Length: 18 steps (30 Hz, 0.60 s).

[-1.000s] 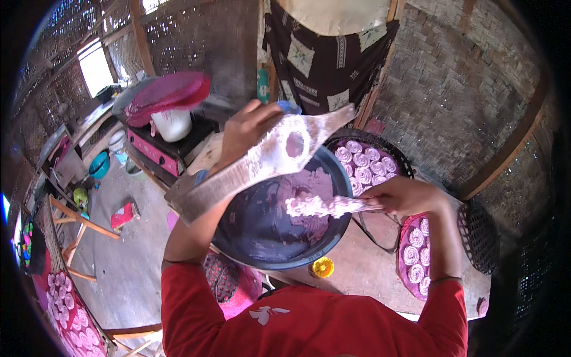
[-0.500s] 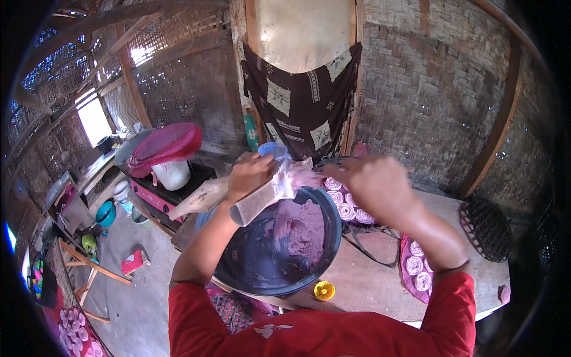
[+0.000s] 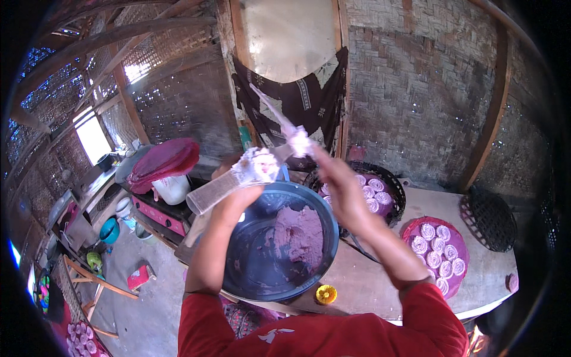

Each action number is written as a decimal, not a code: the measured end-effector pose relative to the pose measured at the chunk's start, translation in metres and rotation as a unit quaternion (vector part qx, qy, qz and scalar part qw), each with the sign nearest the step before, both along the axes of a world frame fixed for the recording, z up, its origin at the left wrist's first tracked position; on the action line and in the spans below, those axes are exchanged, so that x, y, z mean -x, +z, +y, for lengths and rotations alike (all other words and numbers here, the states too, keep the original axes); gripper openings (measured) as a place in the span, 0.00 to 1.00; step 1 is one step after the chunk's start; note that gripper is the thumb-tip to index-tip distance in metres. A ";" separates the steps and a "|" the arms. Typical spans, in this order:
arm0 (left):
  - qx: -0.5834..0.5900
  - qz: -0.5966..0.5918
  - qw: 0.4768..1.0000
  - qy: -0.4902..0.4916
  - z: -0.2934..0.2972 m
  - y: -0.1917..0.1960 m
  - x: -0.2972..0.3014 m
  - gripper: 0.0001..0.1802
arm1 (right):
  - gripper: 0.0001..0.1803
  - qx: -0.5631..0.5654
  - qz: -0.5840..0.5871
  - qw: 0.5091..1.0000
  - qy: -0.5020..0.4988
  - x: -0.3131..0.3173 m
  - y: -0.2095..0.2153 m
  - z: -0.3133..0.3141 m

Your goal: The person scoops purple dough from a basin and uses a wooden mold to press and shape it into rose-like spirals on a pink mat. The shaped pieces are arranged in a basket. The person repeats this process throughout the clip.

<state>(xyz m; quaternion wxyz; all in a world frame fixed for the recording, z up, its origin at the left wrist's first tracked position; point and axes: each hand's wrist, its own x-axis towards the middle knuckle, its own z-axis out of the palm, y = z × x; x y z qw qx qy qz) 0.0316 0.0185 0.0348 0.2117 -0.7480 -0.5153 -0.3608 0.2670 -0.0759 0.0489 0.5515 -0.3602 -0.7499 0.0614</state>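
My left hand [image 3: 244, 193] is closed around a wooden tool [image 3: 220, 189] with a squared, trough-like end, held above the basin. Pale pinkish dough [image 3: 262, 165] clings to its upper part. A thin tapered arm [image 3: 272, 110] slants up and away from a second dough-smeared spot, blurred by motion. Close to that spot is my right hand [image 3: 342, 187], its fingers smeared, so I cannot tell what they grip. Beneath both hands stands a large dark blue basin [image 3: 241, 271], with a mass of mauve dough [image 3: 300, 238] on its right side.
Coiled dough rosettes [image 3: 439, 245] lie on a round magenta sheet at right; more rosettes [image 3: 372, 190] sit in a black woven basket [image 3: 399, 205]. An upturned black basket [image 3: 491, 223] rests farther right. A yellow fluted mould [image 3: 326, 294] is near the table's front edge. A stove [image 3: 157, 214] stands left.
My left hand and the tool have shifted left and down, the tool turning. My right hand has moved left and slightly down, uncovering the basket and rosettes at right.
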 end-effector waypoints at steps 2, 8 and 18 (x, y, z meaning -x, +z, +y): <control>-0.052 -0.013 0.998 -0.044 0.004 0.000 -0.012 0.15 | 0.27 0.024 0.033 0.999 0.021 0.033 -0.033 0.016; -0.078 -0.058 0.994 0.047 0.017 0.004 0.013 0.15 | 0.22 0.147 -0.003 0.980 0.131 0.017 -0.060 -0.006; -0.075 -0.007 0.992 0.099 0.017 0.006 0.025 0.12 | 0.20 0.239 0.033 0.952 0.188 0.025 -0.070 0.007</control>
